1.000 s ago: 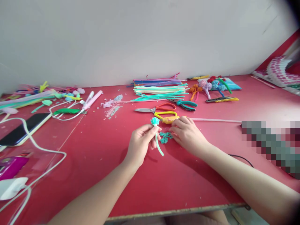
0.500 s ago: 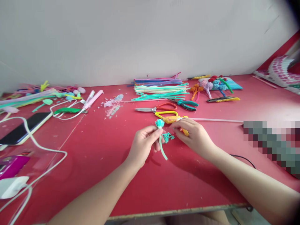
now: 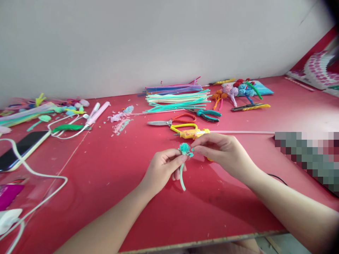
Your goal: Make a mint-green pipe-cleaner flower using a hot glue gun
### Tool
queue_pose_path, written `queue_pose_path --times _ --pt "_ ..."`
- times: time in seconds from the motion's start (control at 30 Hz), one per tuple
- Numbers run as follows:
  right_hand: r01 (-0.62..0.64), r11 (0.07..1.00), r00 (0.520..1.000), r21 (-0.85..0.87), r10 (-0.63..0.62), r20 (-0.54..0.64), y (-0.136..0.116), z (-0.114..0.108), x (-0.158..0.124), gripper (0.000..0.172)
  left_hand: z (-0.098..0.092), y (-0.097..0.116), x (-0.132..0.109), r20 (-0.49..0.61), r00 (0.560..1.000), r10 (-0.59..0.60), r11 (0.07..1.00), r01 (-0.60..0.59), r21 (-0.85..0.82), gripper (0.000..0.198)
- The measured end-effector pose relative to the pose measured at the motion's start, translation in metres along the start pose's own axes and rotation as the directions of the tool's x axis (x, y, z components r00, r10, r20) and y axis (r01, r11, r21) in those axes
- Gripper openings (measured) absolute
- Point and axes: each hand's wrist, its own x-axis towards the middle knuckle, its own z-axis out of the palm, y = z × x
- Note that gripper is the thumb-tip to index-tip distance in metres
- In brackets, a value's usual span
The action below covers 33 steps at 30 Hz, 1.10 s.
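Between thumb and fingers my left hand (image 3: 165, 165) grips a small turquoise flower (image 3: 184, 148) with a bent pale green stem (image 3: 181, 178) hanging below. The flower looks made of fuzzy pipe cleaner. My right hand (image 3: 219, 148) is closed in a pinch just right of the bloom, and a small turquoise piece (image 3: 192, 150) shows at its fingertips. Several small turquoise pieces (image 3: 190, 154) lie beyond the flower, partly hidden by it. A yellow glue gun (image 3: 194, 133) with a pale glue stick lies behind my right hand, its handle mostly covered.
Scissors (image 3: 160, 123) with red and yellow handles and teal pliers (image 3: 209, 115) lie farther back. Behind them are bundled pipe cleaners (image 3: 177, 97). Finished flowers (image 3: 233, 91) lie at back right. A phone (image 3: 23, 150), white cable (image 3: 50, 180) and pink tool (image 3: 98, 113) lie left.
My right hand has come closer to the flower, with a small turquoise piece now visible at its fingertips. The flower sits slightly lower in view, and the camera view has shifted a little.
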Motion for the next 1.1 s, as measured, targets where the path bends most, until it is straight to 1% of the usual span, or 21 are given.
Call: queue_pose_path --times 0.23,0.33,0.53,0.73,0.87,1.1 --pt "0.012 1.000 1.000 -0.029 -0.013 -0.009 0.0011 0.0008 0.0006 0.007 0.0000 -0.0006 0.0001 0.026 1.000 -0.013 1.000 0.012 0.019 0.028" --pt "0.048 0.998 0.999 -0.038 -0.049 -0.009 0.0044 0.0011 0.0017 0.007 0.0010 0.0001 0.0000 0.042 0.999 -0.016 1.000 0.016 -0.002 0.027" --pt "0.049 0.993 0.999 -0.106 -0.051 -0.015 0.0081 0.0024 0.0034 0.007 0.0019 0.0000 -0.0001 0.065 0.998 -0.020 0.998 0.024 -0.062 0.021" --pt "0.119 0.975 0.992 -0.186 -0.126 -0.026 0.0065 0.0029 0.0021 0.005 0.0024 0.0009 -0.0002 0.057 0.998 -0.025 0.997 0.029 -0.067 0.021" --pt "0.181 0.954 0.982 -0.241 -0.190 -0.016 0.0064 0.0033 0.0015 0.010 0.0030 0.0015 -0.0004 0.048 0.999 -0.025 0.997 0.029 -0.074 0.021" --pt "0.225 0.924 0.971 -0.309 -0.238 -0.003 0.0072 0.0065 0.0000 0.010 0.0040 0.0036 -0.0016 0.052 0.998 -0.025 0.999 0.028 -0.047 0.023"
